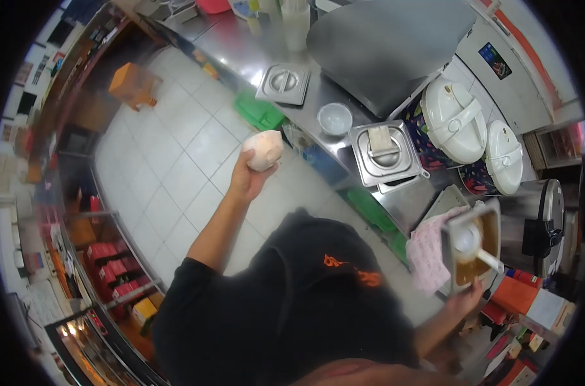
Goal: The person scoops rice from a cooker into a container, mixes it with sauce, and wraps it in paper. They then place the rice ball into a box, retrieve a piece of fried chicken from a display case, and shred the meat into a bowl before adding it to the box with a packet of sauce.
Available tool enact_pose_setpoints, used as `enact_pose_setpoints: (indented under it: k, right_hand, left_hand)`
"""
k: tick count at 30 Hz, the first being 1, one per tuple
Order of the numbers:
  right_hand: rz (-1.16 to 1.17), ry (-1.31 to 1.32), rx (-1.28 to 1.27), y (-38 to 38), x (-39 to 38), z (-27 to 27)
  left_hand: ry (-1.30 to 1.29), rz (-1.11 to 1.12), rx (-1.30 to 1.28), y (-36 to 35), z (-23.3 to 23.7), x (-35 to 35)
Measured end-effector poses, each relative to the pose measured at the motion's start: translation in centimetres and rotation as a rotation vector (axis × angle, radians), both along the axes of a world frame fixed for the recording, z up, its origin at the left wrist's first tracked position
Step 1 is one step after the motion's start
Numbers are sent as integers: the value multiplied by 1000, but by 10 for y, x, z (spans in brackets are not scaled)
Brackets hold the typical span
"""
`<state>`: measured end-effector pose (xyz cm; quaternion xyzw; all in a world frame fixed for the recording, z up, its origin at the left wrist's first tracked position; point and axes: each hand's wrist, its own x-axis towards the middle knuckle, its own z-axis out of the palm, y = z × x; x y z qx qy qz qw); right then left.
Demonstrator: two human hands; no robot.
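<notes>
My left hand (246, 177) is raised over the tiled floor, its fingers wrapped round a pale, peeled coconut (264, 152) with a faceted top. On the right, my right hand (467, 300) grips the near end of a deep metal container (455, 273), which looks tilted and slightly blurred. Brown liquid (485, 231) lies inside it, and a white ladle (467, 239) rests there with its handle over the rim. A pink patterned cloth (429, 254) hangs beside the container.
Along the steel counter (234, 48) are a lidded metal pan (386, 154), a small bowl (335, 119) and another metal lid (283, 83). White-lidded pots (456, 122) and a large cooker (530, 225) stand at right. An orange stool (132, 83) is on the floor.
</notes>
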<state>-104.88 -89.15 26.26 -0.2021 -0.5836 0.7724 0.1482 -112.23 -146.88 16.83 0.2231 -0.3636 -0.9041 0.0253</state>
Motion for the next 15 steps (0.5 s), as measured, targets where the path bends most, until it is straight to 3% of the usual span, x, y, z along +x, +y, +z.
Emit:
enact_pose_setpoints:
  k: [3,7,8,13,15]
  right_hand:
    - [184,52,23,-114,-65,-3]
    - [556,-103,-432,-272,-151,-14]
    - [696,-54,-528,-298,-173,-39]
    - [673,-45,-580,-402,-224,-74]
    - [497,-34,-612,-426,-232,-77]
  left_hand:
    - [10,95,-21,-32,1,-23]
    - [68,216,19,-56,5,-25]
    - [100,258,45,-62,9,-26]
    - [86,272,17,-96,7,-5]
    - [41,319,42,-114,0,-16]
